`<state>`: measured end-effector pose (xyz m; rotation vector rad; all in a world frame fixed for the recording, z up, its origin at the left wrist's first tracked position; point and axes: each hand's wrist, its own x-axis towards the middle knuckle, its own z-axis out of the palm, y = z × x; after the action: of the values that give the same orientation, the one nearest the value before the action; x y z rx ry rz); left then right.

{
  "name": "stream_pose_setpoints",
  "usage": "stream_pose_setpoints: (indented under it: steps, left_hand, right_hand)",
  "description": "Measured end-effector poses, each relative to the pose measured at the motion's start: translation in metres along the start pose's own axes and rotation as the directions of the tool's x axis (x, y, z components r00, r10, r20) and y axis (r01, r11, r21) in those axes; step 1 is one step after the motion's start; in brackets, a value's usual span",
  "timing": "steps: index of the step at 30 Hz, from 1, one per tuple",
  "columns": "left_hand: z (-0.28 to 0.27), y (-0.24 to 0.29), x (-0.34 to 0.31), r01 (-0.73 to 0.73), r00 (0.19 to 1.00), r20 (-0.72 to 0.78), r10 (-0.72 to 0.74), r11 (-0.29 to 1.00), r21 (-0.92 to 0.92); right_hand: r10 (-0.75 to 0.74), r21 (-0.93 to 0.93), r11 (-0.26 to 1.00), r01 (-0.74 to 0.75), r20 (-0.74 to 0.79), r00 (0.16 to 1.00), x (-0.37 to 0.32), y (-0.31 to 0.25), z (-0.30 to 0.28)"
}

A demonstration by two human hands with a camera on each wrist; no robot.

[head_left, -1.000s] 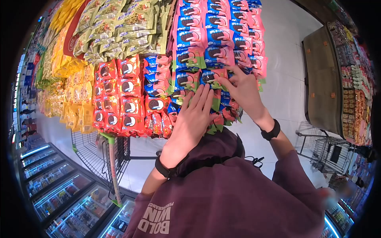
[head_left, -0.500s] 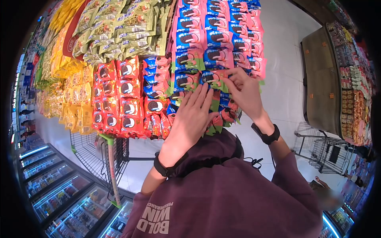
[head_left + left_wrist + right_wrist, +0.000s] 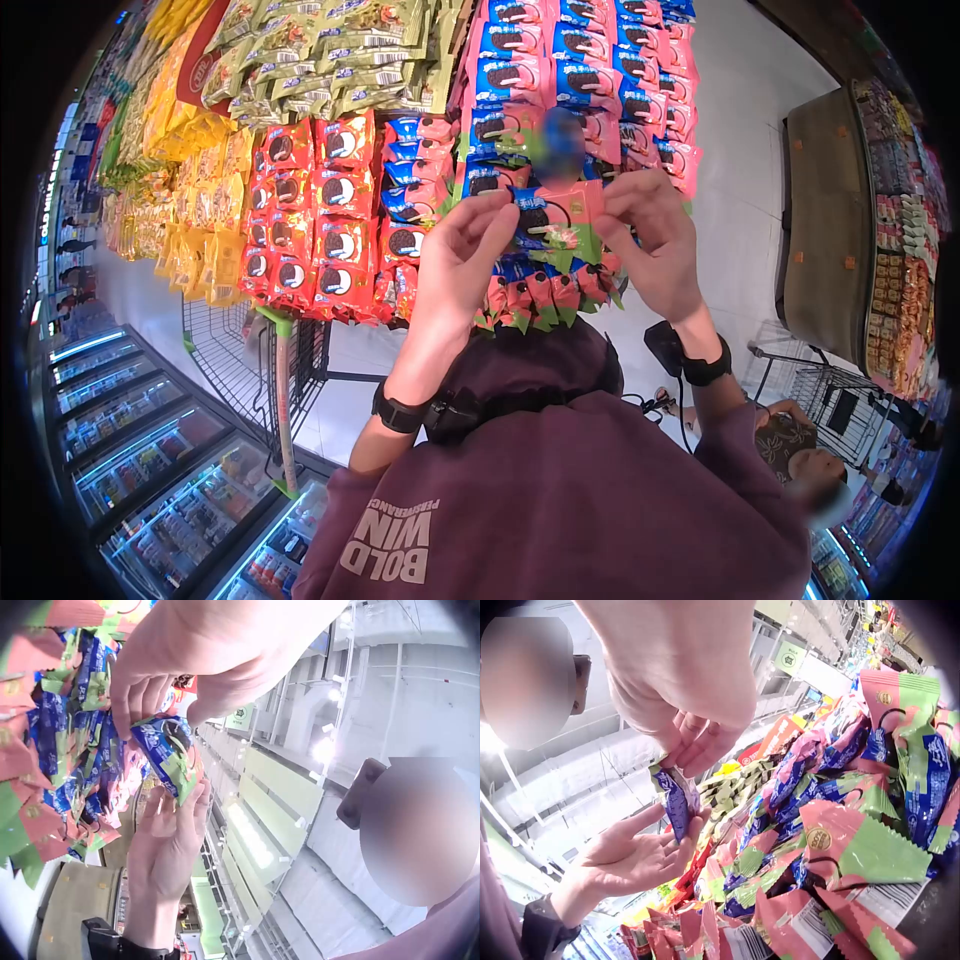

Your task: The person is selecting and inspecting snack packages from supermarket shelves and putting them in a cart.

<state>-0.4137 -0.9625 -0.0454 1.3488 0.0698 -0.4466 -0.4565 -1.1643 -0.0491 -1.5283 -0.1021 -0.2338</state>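
One blue, pink and green cookie packet (image 3: 548, 216) is held up between the two hands, above the rows of similar packets. The left hand (image 3: 462, 245) pinches its left end between thumb and curled fingers. At the other end the right hand (image 3: 655, 240) grips the edge with thumb and fingers. In the left wrist view the packet (image 3: 169, 754) spans from the left hand (image 3: 202, 652) down to the right hand (image 3: 166, 851). The right wrist view shows the packet (image 3: 676, 801) on edge, between the right hand (image 3: 682, 682) and the left hand's fingers (image 3: 667, 851).
Red packets (image 3: 340, 200) lie left of the blue ones, with green bags (image 3: 340, 50) behind and yellow bags (image 3: 215, 260) farther left. A wire cart (image 3: 235, 350) stands at lower left, another cart (image 3: 825, 405) at right near a person (image 3: 800, 445). Freezers (image 3: 150, 440) line the lower left.
The packet has come up off the display toward the body. The left hand went from lying flat over the packets to pinching the packet's end; the right hand moved with it, still gripping.
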Motion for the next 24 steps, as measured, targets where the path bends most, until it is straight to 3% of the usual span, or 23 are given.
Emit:
stream_pose_setpoints:
  steps: [4,7,11,15,19,24]
  left_hand:
    - [-0.008,0.001,-0.002,-0.11,0.992,-0.066,0.107,0.993,-0.043]
    - [-0.012,0.001,-0.006,-0.165,0.98,-0.11,0.164,0.986,0.007]
    - [-0.012,0.005,-0.012,-0.234,0.959,-0.145,0.243,0.969,0.077]
    - [-0.014,0.013,-0.016,-0.198,0.951,-0.206,0.23,0.966,0.164]
    - [-0.014,0.01,-0.018,-0.218,0.951,-0.206,0.229,0.973,0.074]
    - [-0.021,0.008,-0.017,-0.21,0.952,-0.219,0.213,0.977,0.038]
  right_hand:
    - [0.087,0.006,0.996,-0.088,0.055,0.995,0.002,-0.005,0.005]
    - [0.3,0.125,0.945,-0.301,0.031,0.953,0.003,-0.003,0.013]
    - [0.263,0.039,0.962,-0.271,0.136,0.955,0.004,0.0,0.016]
    - [0.283,-0.007,0.958,-0.285,0.153,0.947,0.006,0.002,0.022]
    - [0.278,-0.047,0.96,-0.276,0.047,0.959,0.012,0.006,0.029]
    - [0.36,-0.015,0.932,-0.362,0.16,0.919,0.014,-0.003,0.033]
